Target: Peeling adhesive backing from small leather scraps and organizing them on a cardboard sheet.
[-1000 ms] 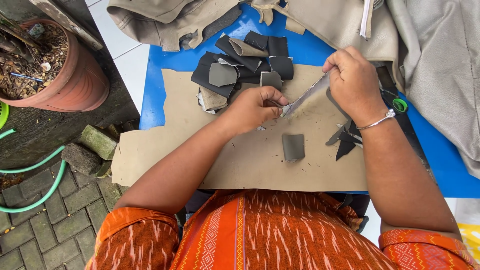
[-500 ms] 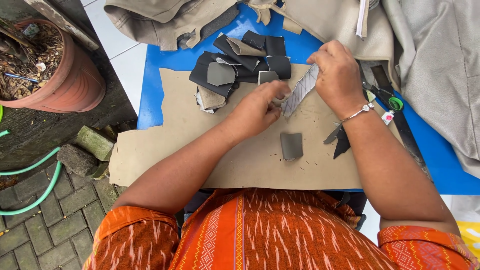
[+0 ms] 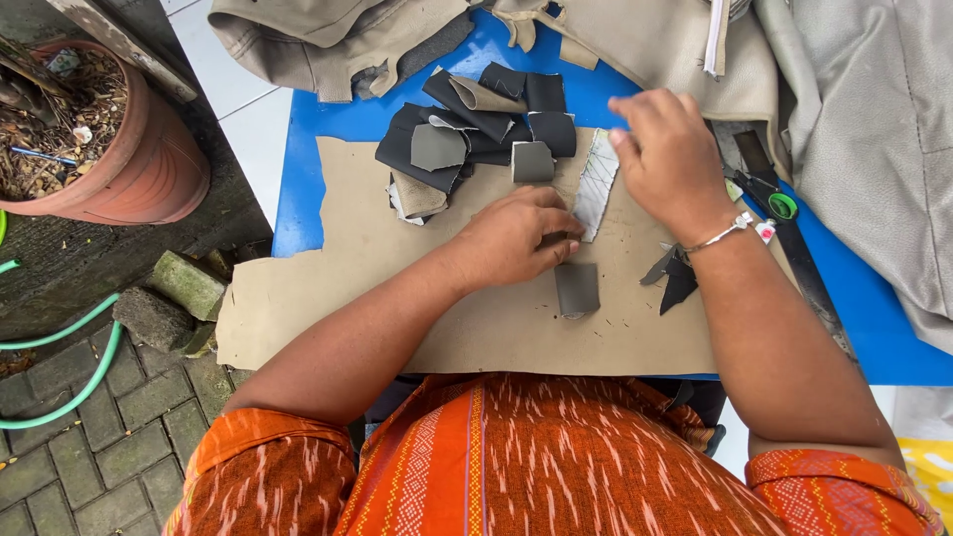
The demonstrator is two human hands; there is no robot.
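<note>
I see a pale grey strip (image 3: pixel 598 184) with fine white stitch lines crossing it in a slanted pattern, narrow and longer than it is wide. It lies over the tan sheet (image 3: pixel 328 288) that covers the blue table (image 3: pixel 298 189), its long axis running from near me up and away, leaning slightly right at the far end. My left hand (image 3: pixel 516 238) pinches its near end, fingers drawn together on the lower edge; my right hand (image 3: pixel 667 159) is at its far end, fingers curled close, though I cannot tell whether they actually clamp the strip or only rest on it. One strip is between the hands. One small grey rectangular piece (image 3: pixel 577 289) lies just beside the left hand, nearer me. A heap of dark and grey pieces (image 3: pixel 467 139) sits beyond the hands, too overlapped to count exactly. A few dark offcuts (image 3: pixel 674 279) lie under the right wrist, and one pair of scissors with a green handle (image 3: pixel 774 203) lies to the right.
</note>
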